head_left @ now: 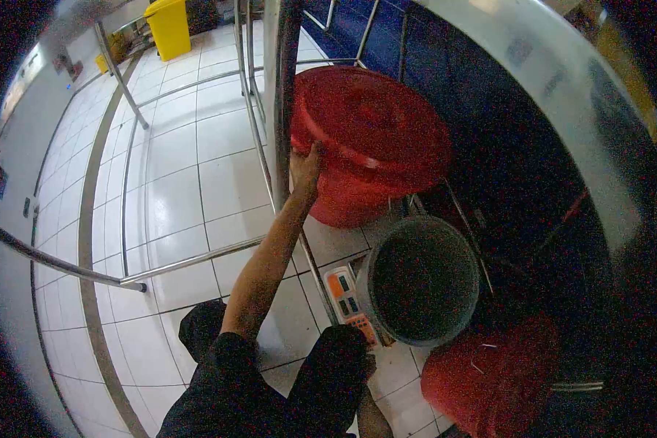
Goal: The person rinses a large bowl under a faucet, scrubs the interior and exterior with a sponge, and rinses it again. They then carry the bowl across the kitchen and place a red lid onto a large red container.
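My left hand (pixel 304 173) reaches forward and grips the near left edge of a large red tub (pixel 350 198), just under its round red lid (pixel 372 120). The lid sits on top of the tub. Only a little of my right hand (pixel 371 365) shows beside my knee, low in the view, and its fingers are hidden. Near it is an orange and white digital scale (pixel 343 292) with a keypad. A grey translucent bucket (pixel 423 281) stands at the scale, dark inside; I cannot make out its contents.
A second red container (pixel 489 379) stands at the lower right, in shadow. Metal table legs and rails (pixel 197 259) cross the white tiled floor (pixel 171 182) on the left. A steel table edge (pixel 533 80) curves overhead at right. A yellow bin (pixel 168 29) stands far back.
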A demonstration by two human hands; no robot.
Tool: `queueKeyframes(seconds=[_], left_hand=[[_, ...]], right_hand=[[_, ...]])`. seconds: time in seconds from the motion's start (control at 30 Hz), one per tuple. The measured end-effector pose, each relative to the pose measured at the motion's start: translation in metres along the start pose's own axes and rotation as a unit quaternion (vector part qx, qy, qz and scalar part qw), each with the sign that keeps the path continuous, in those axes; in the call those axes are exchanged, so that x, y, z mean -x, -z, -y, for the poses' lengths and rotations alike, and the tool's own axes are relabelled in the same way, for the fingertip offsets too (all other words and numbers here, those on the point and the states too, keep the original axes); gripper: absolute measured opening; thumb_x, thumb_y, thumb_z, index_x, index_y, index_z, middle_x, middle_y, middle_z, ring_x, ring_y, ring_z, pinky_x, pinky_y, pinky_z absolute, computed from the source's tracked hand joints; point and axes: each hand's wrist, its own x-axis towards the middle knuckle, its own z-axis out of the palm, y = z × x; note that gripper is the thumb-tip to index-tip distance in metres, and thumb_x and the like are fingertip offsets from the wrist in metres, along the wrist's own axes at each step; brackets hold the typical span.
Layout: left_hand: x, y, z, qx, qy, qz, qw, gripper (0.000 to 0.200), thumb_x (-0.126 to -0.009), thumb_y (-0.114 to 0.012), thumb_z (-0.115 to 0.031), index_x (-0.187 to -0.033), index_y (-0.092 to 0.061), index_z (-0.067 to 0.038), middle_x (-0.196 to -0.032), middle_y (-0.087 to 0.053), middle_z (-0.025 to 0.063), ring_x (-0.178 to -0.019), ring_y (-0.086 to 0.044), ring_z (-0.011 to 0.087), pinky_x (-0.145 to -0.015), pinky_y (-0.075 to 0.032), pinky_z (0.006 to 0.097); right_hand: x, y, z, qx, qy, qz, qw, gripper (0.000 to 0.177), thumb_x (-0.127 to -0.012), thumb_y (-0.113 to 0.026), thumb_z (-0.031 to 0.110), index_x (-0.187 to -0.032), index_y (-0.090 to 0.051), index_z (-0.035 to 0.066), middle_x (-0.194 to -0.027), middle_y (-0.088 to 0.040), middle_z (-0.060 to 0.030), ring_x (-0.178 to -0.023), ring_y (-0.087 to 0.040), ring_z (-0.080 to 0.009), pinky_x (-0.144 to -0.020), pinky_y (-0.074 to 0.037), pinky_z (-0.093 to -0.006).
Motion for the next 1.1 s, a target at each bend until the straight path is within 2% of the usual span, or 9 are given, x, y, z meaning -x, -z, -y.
queueKeyframes(seconds=[0.23,0.33,0.5,0.57,0.67,0.77,0.9,1.0,1.1], left_hand=[[0.023,0.017,-0.007,-0.123,0.077,0.016,0.989,0.056,-0.091,-0.056,-0.029,-0.133,-0.033,0.0,-0.11,-0.057,0.0116,-0.089,-0.056,0.02,-0.074,-0.047,0.0325],[0.068,0.059,0.042,-0.213,0.174,0.184,0.944,0.051,-0.092,-0.05,-0.032,-0.133,-0.036,-0.004,-0.103,-0.06,0.0111,-0.081,-0.058,0.0189,-0.068,-0.05,0.033],[0.143,0.063,-0.133,-0.342,0.1,0.744,0.565,0.04,-0.092,-0.047,-0.025,-0.124,-0.05,0.0,-0.108,-0.062,0.018,-0.092,-0.063,0.0277,-0.075,-0.055,0.0374],[0.123,0.079,-0.192,-0.163,0.334,0.662,0.651,0.042,-0.092,-0.049,-0.033,-0.115,-0.055,0.002,-0.107,-0.063,0.0184,-0.09,-0.065,0.0273,-0.071,-0.057,0.0365],[0.044,0.116,-0.208,-0.321,0.299,0.501,0.745,0.027,-0.084,-0.054,-0.017,-0.099,-0.061,0.004,-0.089,-0.066,0.0209,-0.076,-0.067,0.0264,-0.064,-0.058,0.0337],[-0.069,0.154,-0.104,-0.124,0.272,0.245,0.922,0.028,-0.09,-0.051,-0.022,-0.1,-0.06,0.002,-0.076,-0.064,0.0082,-0.066,-0.065,0.0196,-0.06,-0.057,0.032],[-0.094,0.09,-0.046,-0.217,0.23,0.1,0.943,0.063,-0.072,-0.071,-0.052,-0.105,-0.057,-0.001,-0.095,-0.058,0.009,-0.09,-0.06,0.0233,-0.068,-0.054,0.0408],[-0.099,0.054,-0.01,-0.145,0.213,0.094,0.962,0.058,-0.074,-0.07,-0.047,-0.107,-0.057,-0.001,-0.096,-0.059,0.0093,-0.089,-0.06,0.0225,-0.069,-0.053,0.0393],[-0.094,0.037,-0.009,-0.063,0.188,0.108,0.974,0.054,-0.076,-0.068,-0.043,-0.108,-0.057,-0.001,-0.097,-0.06,0.0095,-0.087,-0.06,0.0216,-0.069,-0.053,0.0378]], right_hand=[[0.022,0.044,0.006,0.017,0.052,-0.003,0.999,0.027,-0.089,-0.056,0.022,-0.1,-0.06,-0.001,-0.097,-0.064,-0.0133,-0.089,-0.06,-0.0293,-0.08,-0.047,-0.0378],[0.069,0.111,0.083,-0.278,0.187,-0.057,0.94,0.026,-0.089,-0.057,0.022,-0.1,-0.06,-0.001,-0.096,-0.064,-0.0117,-0.088,-0.061,-0.0268,-0.077,-0.048,-0.0357],[0.123,0.238,0.267,-0.479,0.272,0.093,0.829,0.025,-0.094,-0.051,0.023,-0.091,-0.059,0.0,-0.077,-0.06,-0.0062,-0.072,-0.059,-0.0162,-0.068,-0.047,-0.0305],[0.078,0.236,0.322,-0.6,0.237,0.22,0.732,0.035,-0.09,-0.056,0.03,-0.107,-0.053,-0.001,-0.096,-0.059,-0.0115,-0.089,-0.059,-0.0233,-0.082,-0.049,-0.0373],[-0.017,0.212,0.4,-0.731,0.096,0.38,0.559,0.067,-0.083,-0.066,0.033,-0.132,-0.033,0.002,-0.122,-0.047,-0.0183,-0.104,-0.054,-0.0346,-0.093,-0.046,-0.0484],[-0.031,0.206,0.451,-0.74,0.103,0.304,0.591,0.077,-0.078,-0.07,0.033,-0.137,-0.028,0.007,-0.13,-0.04,-0.0196,-0.114,-0.047,-0.0388,-0.094,-0.044,-0.0553],[-0.089,0.161,0.477,-0.599,0.373,0.163,0.689,0.075,-0.077,-0.071,0.033,-0.137,-0.031,0.013,-0.134,-0.037,-0.0201,-0.122,-0.04,-0.0389,-0.096,-0.041,-0.0589],[-0.075,0.18,0.492,-0.741,0.181,0.278,0.584,0.073,-0.076,-0.072,0.031,-0.137,-0.034,0.015,-0.138,-0.031,-0.0202,-0.128,-0.032,-0.0382,-0.097,-0.038,-0.06],[-0.119,0.15,0.468,-0.665,0.345,0.173,0.639,0.068,-0.08,-0.067,0.022,-0.137,-0.033,0.012,-0.141,-0.027,-0.0204,-0.128,-0.03,-0.0391,-0.1,-0.036,-0.0605]])
